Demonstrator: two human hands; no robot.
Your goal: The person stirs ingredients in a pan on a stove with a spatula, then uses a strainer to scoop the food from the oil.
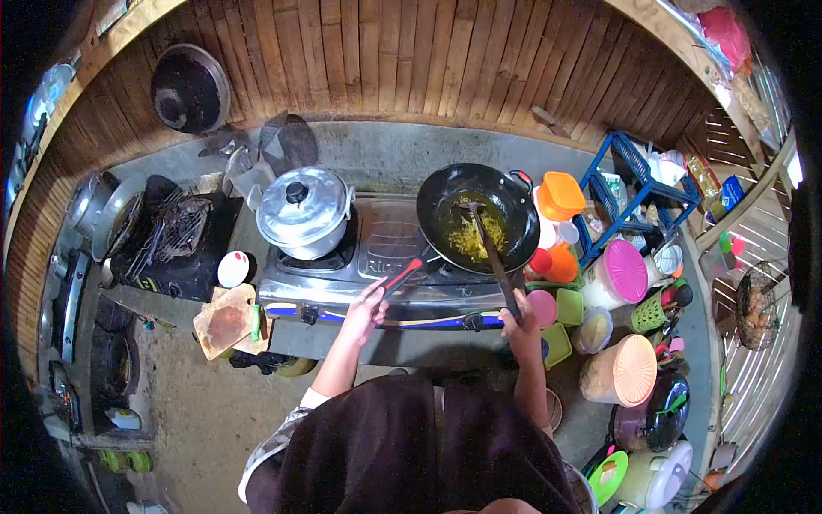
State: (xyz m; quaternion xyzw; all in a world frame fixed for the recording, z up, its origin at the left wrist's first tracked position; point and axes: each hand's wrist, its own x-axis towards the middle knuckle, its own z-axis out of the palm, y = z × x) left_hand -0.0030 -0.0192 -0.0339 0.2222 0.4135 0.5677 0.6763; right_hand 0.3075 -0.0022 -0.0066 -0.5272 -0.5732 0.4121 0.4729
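Observation:
A black wok (441,193) with yellowish chopped food (473,240) in oil sits on the right burner of a two-burner gas stove (390,227). My left hand (366,310) is closed round the wok's red and black handle (402,276). In my right hand (521,321) is the dark handle of a long spatula (492,248), whose blade rests in the food inside the wok. On the left burner stands a lidded silver pot (301,212).
A cutting board (229,324) with a green-handled knife (255,322) lies at the stove's left, near a grill (181,227). Right of the wok are an orange container (561,197), a blue rack (629,201) and several lidded tubs. A dark pan (190,88) hangs on the bamboo wall.

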